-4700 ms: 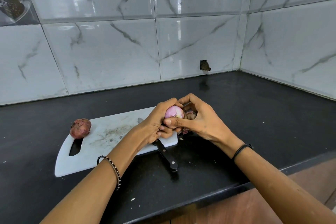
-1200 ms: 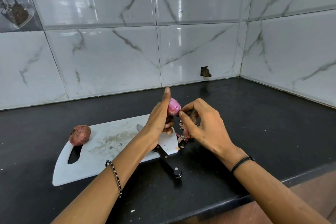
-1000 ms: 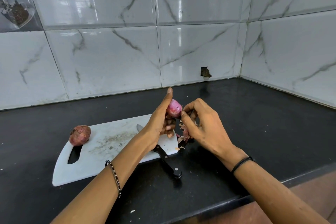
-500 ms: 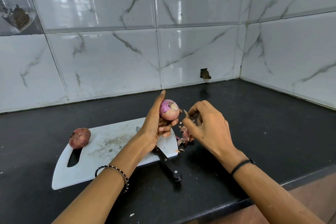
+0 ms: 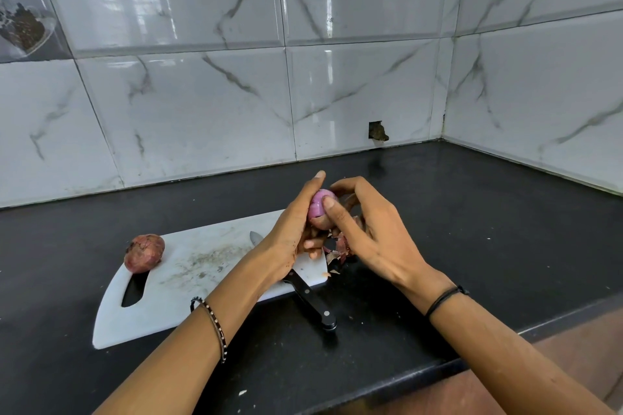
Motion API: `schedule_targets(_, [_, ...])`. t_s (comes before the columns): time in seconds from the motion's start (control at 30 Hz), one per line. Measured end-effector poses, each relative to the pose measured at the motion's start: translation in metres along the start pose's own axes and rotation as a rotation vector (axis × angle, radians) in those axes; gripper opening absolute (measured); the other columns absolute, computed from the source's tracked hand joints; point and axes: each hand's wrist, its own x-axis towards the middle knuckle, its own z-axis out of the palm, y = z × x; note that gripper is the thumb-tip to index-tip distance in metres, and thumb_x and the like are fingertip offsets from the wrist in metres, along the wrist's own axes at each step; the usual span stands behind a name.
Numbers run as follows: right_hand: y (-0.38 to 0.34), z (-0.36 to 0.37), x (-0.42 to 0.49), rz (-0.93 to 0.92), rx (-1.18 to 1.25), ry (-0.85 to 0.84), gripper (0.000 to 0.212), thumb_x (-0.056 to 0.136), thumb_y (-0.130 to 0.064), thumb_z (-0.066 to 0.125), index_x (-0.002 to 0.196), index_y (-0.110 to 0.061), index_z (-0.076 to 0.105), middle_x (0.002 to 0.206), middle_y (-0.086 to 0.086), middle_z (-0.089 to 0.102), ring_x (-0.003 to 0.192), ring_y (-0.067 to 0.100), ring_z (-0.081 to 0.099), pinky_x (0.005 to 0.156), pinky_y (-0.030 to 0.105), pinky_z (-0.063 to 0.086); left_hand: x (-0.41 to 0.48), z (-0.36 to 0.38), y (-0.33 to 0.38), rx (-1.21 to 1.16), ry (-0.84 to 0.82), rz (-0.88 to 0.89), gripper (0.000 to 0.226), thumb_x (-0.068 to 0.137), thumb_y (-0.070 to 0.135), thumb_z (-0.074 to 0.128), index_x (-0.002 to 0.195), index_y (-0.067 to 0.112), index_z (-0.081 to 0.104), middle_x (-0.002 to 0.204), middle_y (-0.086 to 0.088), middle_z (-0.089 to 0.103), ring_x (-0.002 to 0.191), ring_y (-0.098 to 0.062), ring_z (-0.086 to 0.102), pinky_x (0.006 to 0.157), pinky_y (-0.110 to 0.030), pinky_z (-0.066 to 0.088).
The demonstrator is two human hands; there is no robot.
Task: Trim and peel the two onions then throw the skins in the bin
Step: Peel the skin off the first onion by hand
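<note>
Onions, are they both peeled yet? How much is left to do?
Not yet. The pink onion looks nearly bare, and loose skins lie by the board. The left hand holds it while the right hand pinches it. The brown onion sits on the board with its skin on, and the knife lies idle. Left: finish this one, do the brown one, bin the skins. No bin is in view.

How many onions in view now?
2. The part-peeled onion is held by the left hand and right hand near the board's right end; the unpeeled onion lies on its left end.
</note>
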Motion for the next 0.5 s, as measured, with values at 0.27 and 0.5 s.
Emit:
schedule_targets(0.27, [0.0022, 0.0022, -0.002, -0.01, -0.042, -0.026, 0.029, 0.104, -0.052, 0.042, 0.107, -0.024, 0.048, 0.092, -0.011, 0.059, 0.081, 0.007, 0.062, 0.073, 0.04, 0.053, -0.0056, 0.0009, 0.0018, 0.094, -0.066, -0.035, 0.068, 0.093, 0.075, 0.039, 0.062, 0.02, 0.064, 0.053, -0.003, 0.051, 0.037, -0.008, 0.033, 0.039, -0.021, 0.027])
schedule_targets(0.5, [0.0029, 0.002, 0.0035, 0.023, -0.106, 0.076, 0.029, 0.109, -0.042, 0.033, 0.093, -0.021, 0.045, 0.08, -0.004, 0.057, 0.07, 0.014, 0.057, 0.067, 0.049, 0.051, -0.0012, -0.0039, -0.0037, 0.091, -0.095, -0.073, 0.077, 0.086, 0.082, 0.042, 0.059, 0.013, 0.062, 0.061, -0.011, 0.054, 0.043, -0.011, 0.024, 0.042, -0.022, 0.029])
